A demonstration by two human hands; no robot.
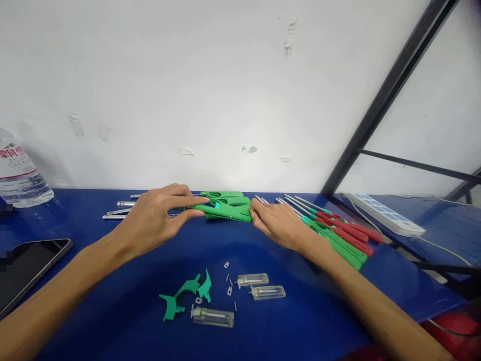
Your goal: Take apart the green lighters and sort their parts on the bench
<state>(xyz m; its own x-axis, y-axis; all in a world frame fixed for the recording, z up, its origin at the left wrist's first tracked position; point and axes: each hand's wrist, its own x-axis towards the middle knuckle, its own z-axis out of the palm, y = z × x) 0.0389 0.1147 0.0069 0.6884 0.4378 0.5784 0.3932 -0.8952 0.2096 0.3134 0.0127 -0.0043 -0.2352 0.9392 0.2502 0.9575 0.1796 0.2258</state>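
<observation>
My left hand (pixel 161 213) pinches one end of a green long-reach gas lighter (pixel 227 210) between thumb and fingers. The fingers of my right hand (pixel 276 220) are closed on the other end of its handle. More green lighters (pixel 225 194) lie just behind it, their metal tubes (pixel 116 215) pointing left, partly hidden by my left hand. Nearer to me are teal trigger pieces (pixel 172 307), clear fuel tanks (pixel 213 317) and small loose parts (pixel 229 290), including thin pins. Beyond my right forearm lie green lighters (pixel 343 245) and red lighters (pixel 347 233).
A phone (pixel 33 265) and a water bottle (pixel 22 170) stand to the left on the blue table (pixel 124 301). At right are a white power strip (pixel 387 214) with a cable and a dark metal frame (pixel 376 115). A white wall (pixel 210 90) closes off the back.
</observation>
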